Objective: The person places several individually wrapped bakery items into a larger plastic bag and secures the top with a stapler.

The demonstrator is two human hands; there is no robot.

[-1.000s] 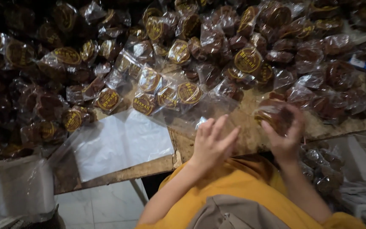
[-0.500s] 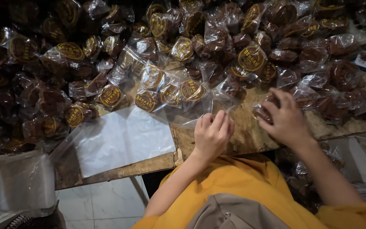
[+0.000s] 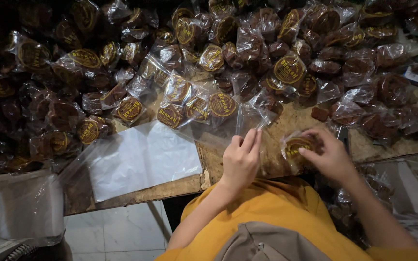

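Nearest the camera: a yellow sleeve and a grey-brown apron or bag edge at the lap, both arms reaching forward over the edge of a worn wooden table.

Left hand: fingers together and curled, tips pinched on the edge of a clear plastic bag that lies flat on the table. The grip sits at the bag's mouth, likely to keep it open or steady.

Right hand: fingers bent around a small wrapped brown cake with a round gold label, held just above the table near its edge, just right of the left hand. The hand is partly closed on it; thumb hidden.

Left of the hands: a stack of flat clear bags with a white sheet lying at the table's near edge, within easy reach.

Just beyond the clear bag: a row of labelled packets, labels facing up.

Farther back: a deep heap of wrapped cakes covering the rest of the table, dark and loosely piled. At far right a small blue-and-white object, too small to identify.
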